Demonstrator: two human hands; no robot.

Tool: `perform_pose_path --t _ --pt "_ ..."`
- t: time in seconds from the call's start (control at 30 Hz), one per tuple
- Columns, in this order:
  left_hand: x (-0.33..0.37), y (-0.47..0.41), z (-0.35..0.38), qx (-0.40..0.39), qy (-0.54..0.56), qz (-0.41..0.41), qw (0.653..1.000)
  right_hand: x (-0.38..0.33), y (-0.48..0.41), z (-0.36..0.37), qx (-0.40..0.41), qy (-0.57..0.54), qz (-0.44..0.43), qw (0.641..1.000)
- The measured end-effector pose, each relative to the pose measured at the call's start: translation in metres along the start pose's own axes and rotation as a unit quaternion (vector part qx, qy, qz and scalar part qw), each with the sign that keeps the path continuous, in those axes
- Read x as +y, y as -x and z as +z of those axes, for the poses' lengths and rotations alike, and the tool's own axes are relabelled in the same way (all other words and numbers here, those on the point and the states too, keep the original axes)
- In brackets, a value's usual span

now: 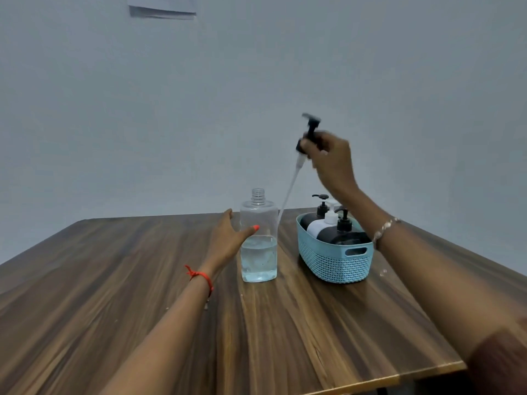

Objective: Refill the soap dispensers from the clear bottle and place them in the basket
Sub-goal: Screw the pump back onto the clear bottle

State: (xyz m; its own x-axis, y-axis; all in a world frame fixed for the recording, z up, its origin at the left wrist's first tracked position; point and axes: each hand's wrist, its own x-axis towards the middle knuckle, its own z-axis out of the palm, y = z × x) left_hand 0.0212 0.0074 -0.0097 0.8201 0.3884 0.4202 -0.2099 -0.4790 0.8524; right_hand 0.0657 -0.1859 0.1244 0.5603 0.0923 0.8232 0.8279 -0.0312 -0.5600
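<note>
A clear bottle (259, 246), uncapped and about a third full of clear liquid, stands upright on the wooden table (142, 280). My left hand (228, 240) is open right beside its left side, thumb against the front of the bottle. My right hand (330, 158) is raised above the table and grips a black pump head (309, 129), blurred by motion, whose white dip tube (289, 189) hangs down to the right of the bottle's neck. The light blue basket (336, 263) to the right holds three dispensers: two black (345, 232) and one white (322, 223).
The table's near right corner and edge lie at the lower right. A plain wall stands behind the table, with a sheet of paper (162, 7) taped high up. A few droplets (383, 272) lie on the wood right of the basket.
</note>
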Motion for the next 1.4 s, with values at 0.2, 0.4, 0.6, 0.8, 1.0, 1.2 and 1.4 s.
perform_pose_path --t 0.2,0.4,0.6,0.8,1.0,1.2,1.4 --pt "0.005 -0.003 -0.001 -0.051 0.028 0.001 0.998 -0.035 -0.05 -0.002 0.092 -0.045 -0.042 0.994" --pt "0.009 -0.001 0.002 -0.06 0.063 0.034 0.996 -0.042 -0.062 0.008 0.082 -0.042 -0.051 0.994" --pt "0.01 -0.001 0.002 -0.069 0.075 0.04 0.994 -0.038 -0.065 0.017 0.08 -0.05 -0.038 0.995" --pt "0.009 0.001 0.003 -0.058 0.074 0.041 0.995 -0.034 -0.068 0.024 0.061 -0.043 -0.037 0.997" --pt "0.009 0.0 0.005 -0.059 0.082 0.045 0.994 -0.008 -0.049 0.044 -0.022 -0.001 -0.004 1.0" --pt "0.008 -0.001 0.007 -0.06 0.104 0.04 0.992 0.03 -0.007 0.068 -0.139 0.022 0.055 0.988" --pt "0.009 -0.003 0.012 -0.052 0.108 0.037 0.992 0.039 0.003 0.07 -0.106 -0.019 0.076 0.991"
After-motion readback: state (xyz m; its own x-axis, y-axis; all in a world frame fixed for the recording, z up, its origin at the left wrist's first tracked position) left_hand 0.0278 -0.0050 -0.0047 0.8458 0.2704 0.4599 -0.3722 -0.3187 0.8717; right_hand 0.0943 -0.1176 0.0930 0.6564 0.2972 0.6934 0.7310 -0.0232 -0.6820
